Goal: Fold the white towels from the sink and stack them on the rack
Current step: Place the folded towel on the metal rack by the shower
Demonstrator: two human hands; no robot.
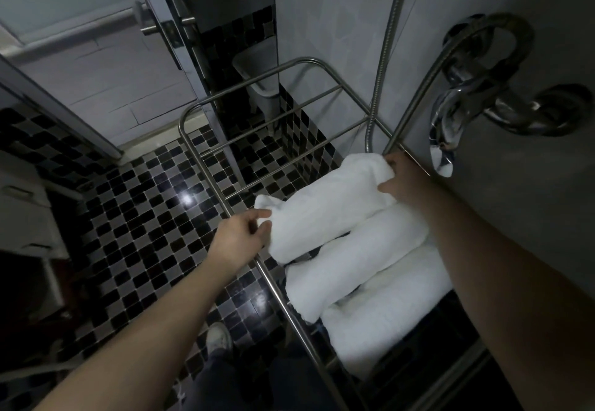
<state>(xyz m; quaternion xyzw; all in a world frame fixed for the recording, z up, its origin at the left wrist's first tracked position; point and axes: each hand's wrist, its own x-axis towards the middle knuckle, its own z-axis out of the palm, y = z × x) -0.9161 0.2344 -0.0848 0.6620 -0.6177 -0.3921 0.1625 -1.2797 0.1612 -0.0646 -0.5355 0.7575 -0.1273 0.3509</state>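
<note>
As we catalogue this moment, the step in hand appears to be the setting-down of a folded towel on the rack (pixel 198 161), a frame of steel bars fixed to the right wall above the mosaic floor (pixel 145 217). Item one: far towel (pixel 325 211), white, folded into a thick roll and lying aslant across the bars. Our left hand (pixel 240 236) pinches its near-left end between thumb and fingers, over the rack's left rail. Our right hand (pixel 402 182) grips its far-right end, close to the wall. Item two: middle towel (pixel 351 259), folded alike, touching the far towel along its near side and held by no hand. Item three: near towel (pixel 386 310), lying flatter and partly under the middle one. Also present: shower hose (pixel 383 56), hanging down to the rack's far-right corner, and mixer tap (pixel 476 88) on the right wall. The sink is out of view, so we cannot tell whether more towels remain. By our judgement the next move calls for squaring the far towel snug against its neighbour, seeing that its left end does not overhang the rail, and then loosing both hands without dragging the fold open.
</note>
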